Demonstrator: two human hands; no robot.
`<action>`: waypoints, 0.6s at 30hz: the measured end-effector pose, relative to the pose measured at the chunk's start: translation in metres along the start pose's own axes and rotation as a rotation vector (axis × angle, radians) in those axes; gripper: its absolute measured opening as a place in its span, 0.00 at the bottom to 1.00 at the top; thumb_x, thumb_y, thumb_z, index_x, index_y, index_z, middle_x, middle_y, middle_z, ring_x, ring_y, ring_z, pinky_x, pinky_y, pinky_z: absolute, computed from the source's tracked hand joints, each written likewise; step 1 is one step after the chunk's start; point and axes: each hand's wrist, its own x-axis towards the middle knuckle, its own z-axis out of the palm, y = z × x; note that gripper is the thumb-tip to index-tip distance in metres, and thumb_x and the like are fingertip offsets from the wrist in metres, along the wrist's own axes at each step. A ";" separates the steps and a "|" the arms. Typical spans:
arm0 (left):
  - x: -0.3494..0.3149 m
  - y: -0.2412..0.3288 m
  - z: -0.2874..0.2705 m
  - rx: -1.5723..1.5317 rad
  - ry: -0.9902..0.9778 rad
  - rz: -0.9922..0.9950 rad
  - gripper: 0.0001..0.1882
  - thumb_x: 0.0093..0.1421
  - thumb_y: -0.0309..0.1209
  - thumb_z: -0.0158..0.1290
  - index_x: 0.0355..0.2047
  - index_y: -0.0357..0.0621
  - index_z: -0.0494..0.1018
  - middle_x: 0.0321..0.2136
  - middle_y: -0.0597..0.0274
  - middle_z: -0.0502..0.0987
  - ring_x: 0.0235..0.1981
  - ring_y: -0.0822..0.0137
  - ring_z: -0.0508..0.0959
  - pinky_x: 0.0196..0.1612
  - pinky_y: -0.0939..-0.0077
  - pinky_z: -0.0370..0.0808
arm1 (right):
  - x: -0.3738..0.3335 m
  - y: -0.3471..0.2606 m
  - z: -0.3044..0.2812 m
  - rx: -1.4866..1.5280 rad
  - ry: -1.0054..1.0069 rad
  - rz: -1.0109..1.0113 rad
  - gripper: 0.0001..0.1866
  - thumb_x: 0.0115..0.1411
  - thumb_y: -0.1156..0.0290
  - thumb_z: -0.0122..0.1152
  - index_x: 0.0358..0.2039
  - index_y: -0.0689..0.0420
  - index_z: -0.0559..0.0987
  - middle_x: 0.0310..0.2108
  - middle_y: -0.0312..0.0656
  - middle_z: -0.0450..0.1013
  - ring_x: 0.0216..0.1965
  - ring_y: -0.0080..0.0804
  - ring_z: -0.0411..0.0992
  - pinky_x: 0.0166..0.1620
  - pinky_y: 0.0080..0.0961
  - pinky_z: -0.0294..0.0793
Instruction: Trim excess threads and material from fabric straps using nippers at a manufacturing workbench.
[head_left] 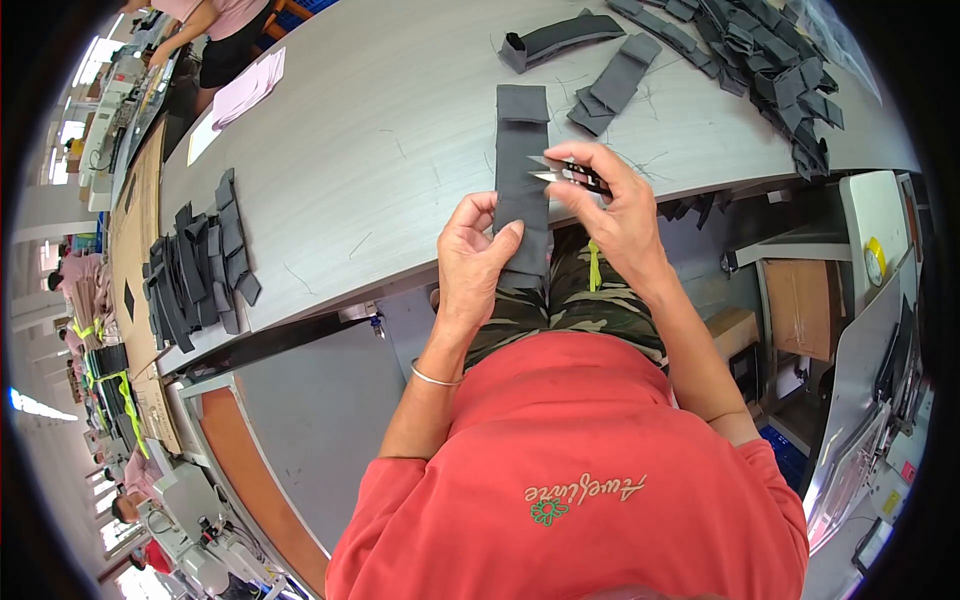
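A dark grey fabric strip (522,175), folded over at its far end, lies partly on the table and hangs past its near edge. My left hand (474,250) grips the strip near its lower part, thumb on top and fingers underneath. In my right hand (610,195) is a pair of thread snips (575,174) with black handles. Their pointed metal blades are apart and lie over the strip's right side. Just beyond that hand rests another folded grey strip (615,85), and a curved fabric piece (562,40) sits farther off.
A large heap of grey fabric pieces (775,75) covers the far right of the table (370,130). A smaller pile (203,262) sits at the left edge, with pink paper sheets (250,88) beyond. Loose threads are scattered about. Sewing machines and other people are at the left.
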 end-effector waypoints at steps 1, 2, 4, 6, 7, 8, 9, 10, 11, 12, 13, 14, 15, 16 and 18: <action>0.001 -0.003 -0.002 0.079 -0.009 0.047 0.10 0.59 0.17 0.49 0.42 0.33 0.65 0.37 0.54 0.74 0.29 0.64 0.80 0.33 0.73 0.81 | 0.001 -0.004 0.000 -0.001 0.002 -0.001 0.13 0.49 0.68 0.65 0.37 0.53 0.78 0.29 0.34 0.73 0.30 0.32 0.73 0.35 0.28 0.71; 0.002 -0.004 -0.003 0.159 -0.018 0.095 0.11 0.59 0.17 0.49 0.42 0.33 0.65 0.37 0.54 0.74 0.29 0.64 0.80 0.33 0.73 0.81 | 0.002 -0.009 0.001 -0.099 -0.056 -0.065 0.14 0.49 0.68 0.66 0.37 0.53 0.78 0.31 0.34 0.73 0.30 0.32 0.72 0.35 0.27 0.71; -0.001 -0.005 0.000 0.169 -0.028 0.132 0.11 0.59 0.17 0.49 0.42 0.33 0.65 0.38 0.54 0.74 0.28 0.64 0.80 0.33 0.73 0.81 | 0.003 -0.009 0.006 -0.182 -0.118 -0.144 0.12 0.49 0.69 0.68 0.34 0.55 0.76 0.29 0.32 0.73 0.26 0.23 0.69 0.31 0.22 0.69; -0.003 0.000 0.003 0.153 -0.027 0.156 0.12 0.59 0.18 0.49 0.44 0.33 0.64 0.37 0.53 0.74 0.28 0.63 0.80 0.32 0.72 0.81 | 0.001 0.007 0.007 0.005 -0.121 0.008 0.10 0.51 0.70 0.68 0.31 0.56 0.76 0.24 0.30 0.70 0.25 0.19 0.65 0.29 0.20 0.66; -0.005 0.005 0.004 0.157 -0.028 0.160 0.12 0.59 0.18 0.49 0.44 0.33 0.64 0.37 0.53 0.74 0.28 0.63 0.80 0.32 0.72 0.81 | 0.001 0.011 0.007 0.196 -0.135 0.162 0.09 0.52 0.71 0.67 0.29 0.57 0.75 0.20 0.28 0.67 0.23 0.15 0.62 0.27 0.17 0.64; -0.007 0.011 0.007 0.044 0.001 0.120 0.13 0.59 0.18 0.48 0.45 0.34 0.63 0.36 0.52 0.75 0.28 0.63 0.80 0.31 0.72 0.80 | 0.002 0.011 0.002 0.195 -0.088 0.202 0.10 0.55 0.72 0.66 0.24 0.59 0.72 0.16 0.25 0.61 0.22 0.12 0.56 0.24 0.15 0.57; -0.006 0.016 0.008 -0.068 0.030 0.080 0.13 0.60 0.19 0.48 0.46 0.34 0.63 0.35 0.51 0.75 0.28 0.62 0.80 0.30 0.72 0.80 | 0.002 0.015 -0.006 0.198 -0.086 0.199 0.10 0.55 0.72 0.66 0.24 0.59 0.72 0.16 0.25 0.61 0.22 0.12 0.56 0.24 0.15 0.57; -0.006 0.019 0.006 -0.076 0.048 0.094 0.14 0.60 0.20 0.48 0.46 0.35 0.62 0.34 0.50 0.76 0.27 0.61 0.79 0.29 0.71 0.79 | 0.000 0.018 -0.015 0.160 -0.110 0.269 0.10 0.55 0.73 0.66 0.23 0.60 0.72 0.16 0.26 0.62 0.21 0.11 0.55 0.24 0.14 0.55; -0.006 0.021 0.005 -0.073 0.049 0.096 0.14 0.60 0.20 0.48 0.46 0.35 0.62 0.34 0.50 0.76 0.27 0.61 0.79 0.29 0.71 0.79 | 0.000 0.021 -0.022 0.121 -0.134 0.339 0.11 0.55 0.74 0.66 0.23 0.60 0.72 0.16 0.26 0.63 0.21 0.10 0.54 0.24 0.14 0.53; -0.005 0.023 0.004 -0.055 0.045 0.076 0.14 0.60 0.21 0.48 0.46 0.36 0.62 0.34 0.51 0.76 0.26 0.61 0.79 0.30 0.71 0.79 | -0.004 0.021 -0.026 0.106 -0.139 0.368 0.10 0.55 0.74 0.66 0.23 0.60 0.72 0.16 0.25 0.63 0.20 0.10 0.54 0.24 0.14 0.54; -0.005 0.024 0.004 -0.038 0.038 0.054 0.14 0.60 0.21 0.48 0.46 0.36 0.62 0.33 0.51 0.76 0.26 0.61 0.79 0.30 0.72 0.79 | -0.005 0.017 -0.026 0.106 -0.136 0.368 0.10 0.55 0.74 0.66 0.23 0.60 0.72 0.16 0.25 0.63 0.20 0.10 0.54 0.24 0.14 0.54; -0.006 0.023 0.003 -0.037 0.036 0.053 0.14 0.60 0.21 0.48 0.46 0.36 0.62 0.33 0.51 0.76 0.26 0.61 0.79 0.30 0.72 0.79 | -0.006 0.011 -0.025 0.152 -0.135 0.346 0.10 0.55 0.74 0.66 0.23 0.60 0.72 0.16 0.25 0.62 0.21 0.10 0.55 0.24 0.14 0.54; -0.006 0.023 0.003 -0.072 0.043 0.049 0.14 0.60 0.22 0.48 0.46 0.36 0.62 0.33 0.52 0.76 0.26 0.61 0.79 0.30 0.72 0.79 | -0.007 0.006 -0.024 0.197 -0.134 0.323 0.10 0.56 0.74 0.65 0.23 0.60 0.72 0.16 0.24 0.62 0.21 0.10 0.55 0.24 0.13 0.55; -0.006 0.023 0.002 -0.106 0.045 0.045 0.14 0.60 0.22 0.48 0.46 0.36 0.62 0.32 0.52 0.76 0.27 0.62 0.79 0.30 0.72 0.79 | -0.007 0.001 -0.023 0.253 -0.138 0.311 0.09 0.56 0.74 0.65 0.24 0.59 0.73 0.18 0.24 0.62 0.22 0.11 0.57 0.26 0.12 0.56; -0.006 0.027 -0.001 -0.095 0.054 0.046 0.14 0.60 0.23 0.48 0.47 0.37 0.62 0.32 0.52 0.75 0.27 0.62 0.79 0.30 0.73 0.79 | -0.005 0.001 -0.023 0.297 -0.102 0.277 0.09 0.56 0.74 0.65 0.24 0.59 0.73 0.19 0.24 0.63 0.23 0.11 0.57 0.27 0.12 0.56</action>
